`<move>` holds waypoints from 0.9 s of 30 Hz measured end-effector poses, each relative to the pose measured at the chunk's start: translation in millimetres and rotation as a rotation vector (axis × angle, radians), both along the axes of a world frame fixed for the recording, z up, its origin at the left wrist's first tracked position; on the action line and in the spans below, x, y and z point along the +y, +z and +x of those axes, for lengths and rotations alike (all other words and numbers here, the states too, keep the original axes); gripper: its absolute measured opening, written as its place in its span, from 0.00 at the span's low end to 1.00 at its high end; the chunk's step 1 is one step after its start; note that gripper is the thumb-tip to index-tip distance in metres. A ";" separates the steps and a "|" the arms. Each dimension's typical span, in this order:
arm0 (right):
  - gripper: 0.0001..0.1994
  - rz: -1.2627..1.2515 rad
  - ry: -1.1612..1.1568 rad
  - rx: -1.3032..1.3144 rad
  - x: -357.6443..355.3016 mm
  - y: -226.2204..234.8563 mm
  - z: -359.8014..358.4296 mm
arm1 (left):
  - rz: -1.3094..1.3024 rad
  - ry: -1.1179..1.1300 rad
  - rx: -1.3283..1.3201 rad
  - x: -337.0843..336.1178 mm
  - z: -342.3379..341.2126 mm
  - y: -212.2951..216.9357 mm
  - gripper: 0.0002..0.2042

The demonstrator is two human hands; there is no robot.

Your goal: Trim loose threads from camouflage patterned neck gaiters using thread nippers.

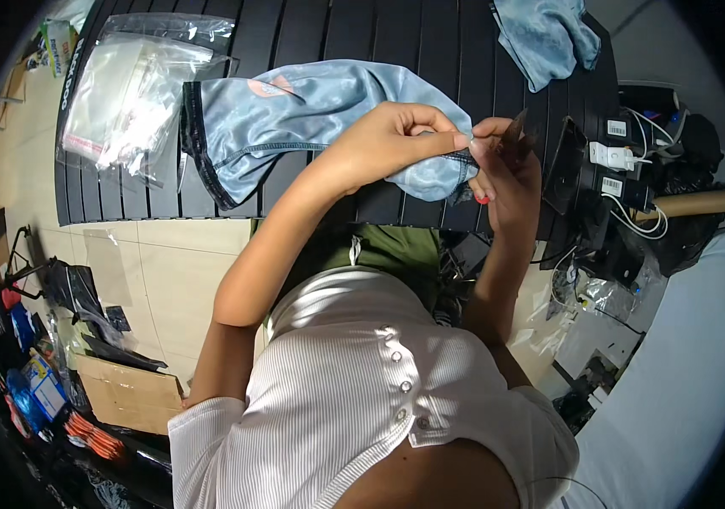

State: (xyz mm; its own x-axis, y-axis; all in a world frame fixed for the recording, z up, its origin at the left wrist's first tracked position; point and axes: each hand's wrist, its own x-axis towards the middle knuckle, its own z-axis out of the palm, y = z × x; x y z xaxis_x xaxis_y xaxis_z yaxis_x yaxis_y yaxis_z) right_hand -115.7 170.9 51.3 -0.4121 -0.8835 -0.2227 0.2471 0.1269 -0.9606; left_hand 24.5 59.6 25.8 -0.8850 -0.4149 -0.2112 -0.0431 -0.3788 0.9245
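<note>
A light-blue satiny garment (320, 97) lies curved across the black slatted table. It has a dark band at its left end, dark seam stitching and a small peach patch. My left hand (396, 144) pinches the garment's right end, thumb and forefinger pressed together. Against those fingertips, my right hand (506, 170) grips the same end by its dark seam, fingers bent. A dark, pointed thing (518, 134) shows at the right fingers; its kind I cannot make out. Something small and red (483, 200) sits below them, also unclear.
Clear plastic bags (137, 102) are piled on the table's left. Another blue satiny piece (549, 38) lies at the far right. Beside the right edge are a white plug adapter (613, 156) and cables. A cardboard box (129, 394) stands on the floor at left.
</note>
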 end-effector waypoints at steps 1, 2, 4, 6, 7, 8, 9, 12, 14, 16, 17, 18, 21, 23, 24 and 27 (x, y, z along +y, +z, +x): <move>0.10 -0.003 0.000 0.002 -1.1 -1.8 -0.2 | -0.006 0.010 -0.007 -0.8 -0.5 1.2 0.10; 0.10 0.001 0.006 0.013 -1.7 -3.9 -0.6 | -0.012 0.020 -0.015 -1.4 -0.4 2.0 0.10; 0.10 -0.002 0.008 0.032 -1.9 -5.5 -1.4 | 0.017 0.027 -0.011 -1.9 2.1 1.7 0.10; 0.11 0.041 0.050 0.073 -0.5 -3.3 -1.4 | 0.042 0.028 0.001 -1.7 5.2 4.1 0.10; 0.11 0.017 0.054 0.012 -0.9 -2.6 -1.7 | 0.120 0.023 -0.025 -2.9 6.9 4.5 0.10; 0.11 0.012 0.045 0.020 -0.5 -2.8 -2.7 | 0.197 0.017 -0.052 -4.1 9.2 5.1 0.10; 0.10 -0.006 0.076 -0.027 0.5 -3.9 -3.9 | 0.245 -0.023 -0.043 -6.1 13.0 6.2 0.09; 0.09 -0.013 0.102 -0.089 -1.3 -1.9 -0.2 | 0.364 -0.026 -0.021 -3.6 21.5 1.5 0.08; 0.08 -0.033 0.133 -0.166 1.0 -2.6 0.3 | 0.373 -0.039 0.018 -3.2 24.3 -1.3 0.09; 0.08 -0.013 0.133 -0.178 1.9 -1.2 1.2 | 0.367 -0.067 0.098 -2.5 26.9 2.1 0.14; 0.08 0.013 0.121 -0.169 2.2 0.1 2.0 | 0.371 -0.093 0.082 -3.2 28.1 4.2 0.18; 0.08 0.038 0.110 -0.160 2.3 0.7 2.7 | 0.372 -0.092 0.080 -2.7 28.7 5.6 0.18; 0.07 0.036 0.099 -0.131 2.2 0.5 4.0 | 0.353 -0.064 0.024 -0.3 28.1 3.9 0.12; 0.07 0.046 0.097 -0.092 0.4 3.9 5.8 | 0.371 -0.035 0.024 0.5 29.1 1.6 0.10; 0.07 0.053 0.094 -0.051 -0.7 6.2 6.8 | 0.387 -0.007 0.026 0.8 29.6 0.9 0.08; 0.07 0.104 0.086 0.063 -3.0 12.0 10.4 | 0.413 0.001 -0.030 0.2 30.6 4.1 0.06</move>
